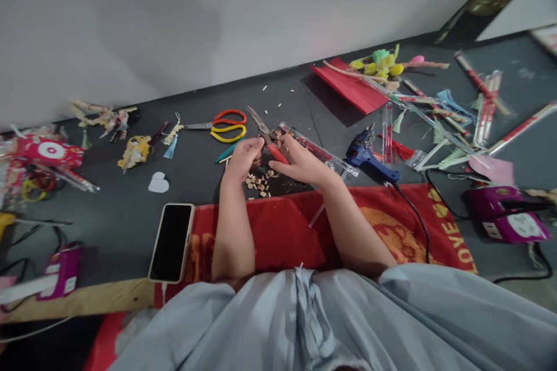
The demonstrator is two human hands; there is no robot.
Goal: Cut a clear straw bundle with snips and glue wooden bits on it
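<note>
Phone [172, 243], 1, dark-screened, 8 o'clock from centre. Scissors [213, 126], 1 pair, orange and yellow handles, 10 o'clock. Heart [158, 183], 1, white, 9 o'clock. Paper [348, 90], red, 1 o'clock. Towel [296, 237], 1, red, lettered LOVE, 6 o'clock.

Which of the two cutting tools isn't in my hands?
The scissors with one orange and one yellow handle loop, lying on the table beyond your left hand. The red-handled snips are in your right hand.
</note>
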